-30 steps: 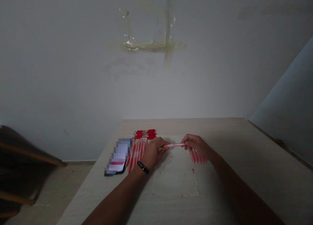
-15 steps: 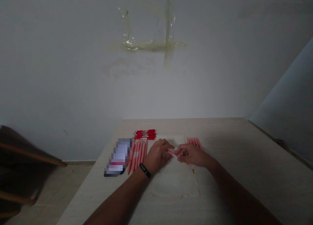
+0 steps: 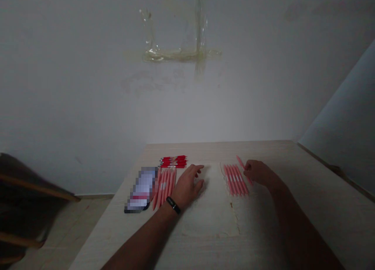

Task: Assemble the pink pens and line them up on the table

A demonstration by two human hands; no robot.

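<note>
Between thumb and fingertips, my right hand [image 3: 259,172] grips a pink pen [image 3: 240,161], tilted beside the right-hand row of pink pens [image 3: 235,179]. That row has several pens lying side by side with pale bands across their middles. My left hand [image 3: 189,184], a dark band on its wrist, rests over the pale sheet [image 3: 212,215] with thumb and fingers apart and nothing between them. Just left of it lies another group of pink pens [image 3: 165,186]. Behind that group, several red pens [image 3: 174,161] lie crosswise.
A phone [image 3: 142,188], its screen blurred into blocks, lies at the left of the wooden table [image 3: 263,149]. The table's far edge meets a wall [image 3: 249,86] with strips of clear tape [image 3: 175,56]. Dark furniture with wooden bars [image 3: 38,184] stands at the lower left.
My right hand has moved right with the pink pen, from in front of my left hand to beyond the right-hand row. My left hand has let go of the pen and stayed nearly in place.
</note>
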